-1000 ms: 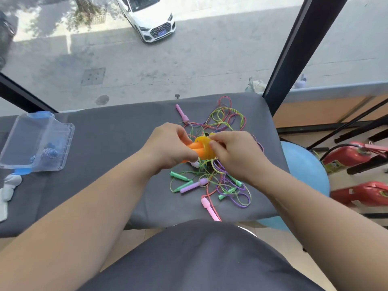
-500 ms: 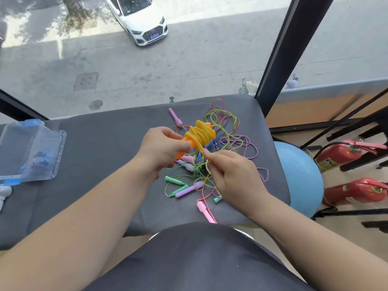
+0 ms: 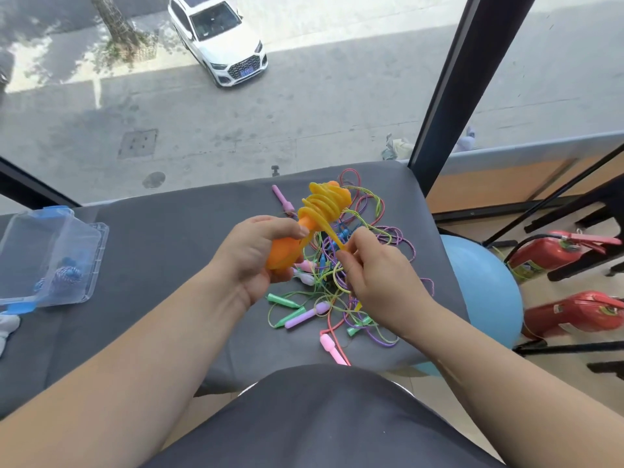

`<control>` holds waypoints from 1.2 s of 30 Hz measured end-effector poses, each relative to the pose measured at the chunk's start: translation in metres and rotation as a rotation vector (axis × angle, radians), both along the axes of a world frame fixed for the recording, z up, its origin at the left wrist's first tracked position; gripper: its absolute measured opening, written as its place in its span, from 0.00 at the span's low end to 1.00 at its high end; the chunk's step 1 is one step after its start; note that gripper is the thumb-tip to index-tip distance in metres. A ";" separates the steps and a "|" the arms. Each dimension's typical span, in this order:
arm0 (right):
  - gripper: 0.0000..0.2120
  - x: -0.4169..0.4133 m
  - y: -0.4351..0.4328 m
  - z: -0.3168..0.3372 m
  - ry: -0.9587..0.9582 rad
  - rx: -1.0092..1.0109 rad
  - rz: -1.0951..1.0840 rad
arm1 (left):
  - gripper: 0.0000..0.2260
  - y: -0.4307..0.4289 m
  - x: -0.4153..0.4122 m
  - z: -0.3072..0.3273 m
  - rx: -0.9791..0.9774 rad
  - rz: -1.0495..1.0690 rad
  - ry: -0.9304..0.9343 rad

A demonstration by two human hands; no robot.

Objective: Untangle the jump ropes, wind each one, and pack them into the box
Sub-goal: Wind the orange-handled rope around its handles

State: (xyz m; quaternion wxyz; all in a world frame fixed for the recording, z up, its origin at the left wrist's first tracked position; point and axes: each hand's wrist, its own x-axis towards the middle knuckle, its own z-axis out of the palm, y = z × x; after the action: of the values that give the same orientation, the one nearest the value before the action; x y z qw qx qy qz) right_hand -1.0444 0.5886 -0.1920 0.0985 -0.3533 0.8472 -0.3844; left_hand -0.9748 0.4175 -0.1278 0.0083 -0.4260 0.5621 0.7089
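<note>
left hand (image 3: 256, 255): grips the orange handles (image 3: 287, 253), thumb on top, fingers curled underneath. Handles held above the table and tilted, far end pointing to 1 o'clock.
yellow cord (image 3: 326, 206): wound in stacked loops round the far end of the orange handles. One free strand runs off the coil toward 5 o'clock.
right hand (image 3: 374, 275): thumb and forefinger pinch that free strand just below the coil. Other fingers are loosely curled.
tangle (image 3: 341, 288): green, purple, pink and yellow-green cords heaped on the table, under and beyond both hands.
loose handles: green handle (image 3: 282, 301) at 6 o'clock of the left hand. lilac handle (image 3: 304, 315) just beside it. pink handle (image 3: 329, 344) at the tangle's 6 o'clock, near the table's near edge. Another pink one (image 3: 283, 199) at the tangle's 11 o'clock.
box (image 3: 91, 265): clear with blue latches, at the table's 9 o'clock, well apart from the tangle. Holds a blue-and-white bundle (image 3: 67, 275), probably a wound rope; blurred through the plastic.
table (image 3: 162, 238): grey cloth cover.
off-table: blue ball (image 3: 483, 285) at 3 o'clock, just beside the table edge. Two red fire extinguishers (image 3: 553, 251) further out at 3 o'clock. white car (image 3: 219, 38) at 12 o'clock, through the window.
</note>
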 end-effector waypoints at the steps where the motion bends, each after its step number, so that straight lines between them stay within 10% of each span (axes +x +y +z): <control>1: 0.08 0.000 -0.001 -0.001 0.001 -0.016 0.007 | 0.07 0.000 0.000 0.003 0.052 -0.005 0.011; 10: 0.17 -0.027 -0.001 -0.013 0.165 0.033 0.267 | 0.12 -0.011 0.009 0.013 0.292 -0.372 0.062; 13: 0.09 -0.046 0.002 -0.015 0.495 0.150 0.427 | 0.12 -0.012 0.012 0.008 0.269 -0.543 0.028; 23: 0.09 -0.053 -0.033 0.022 0.585 0.696 0.862 | 0.14 0.000 0.009 -0.015 -0.278 -0.984 -0.286; 28: 0.06 -0.039 -0.063 0.038 0.578 0.854 0.757 | 0.13 -0.002 0.006 -0.042 -0.475 -0.821 -0.358; 36: 0.05 0.001 -0.042 0.039 0.393 0.516 0.289 | 0.11 -0.028 0.000 -0.035 -0.111 -0.356 -0.178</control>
State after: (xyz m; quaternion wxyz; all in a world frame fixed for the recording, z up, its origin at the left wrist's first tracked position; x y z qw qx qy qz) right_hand -1.0438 0.5466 -0.1532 0.0730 -0.5002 0.8604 -0.0644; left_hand -0.9745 0.3894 -0.1629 0.1593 -0.3808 0.6638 0.6237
